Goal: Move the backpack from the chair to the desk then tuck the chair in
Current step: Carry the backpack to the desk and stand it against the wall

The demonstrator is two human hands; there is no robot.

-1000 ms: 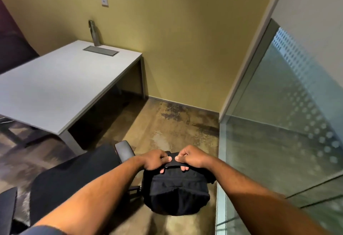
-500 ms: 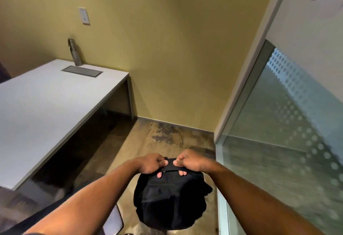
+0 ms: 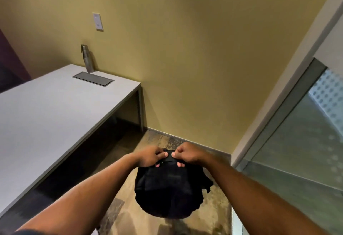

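A black backpack [image 3: 168, 190] hangs in the air over the floor, held by its top handle. My left hand [image 3: 150, 156] and my right hand [image 3: 187, 154] both grip that handle side by side. The grey desk [image 3: 46, 116] stretches along the left, its near edge to the left of the bag. The chair is out of view.
On the desk's far end stand a metal bottle [image 3: 87, 58] and a recessed cable hatch [image 3: 92, 79]. A yellow wall with a switch plate [image 3: 98, 21] lies ahead. A frosted glass partition [image 3: 300, 142] closes off the right side.
The backpack has been lifted off the chair and hangs higher. The view has tilted up and the chair has dropped out of sight.
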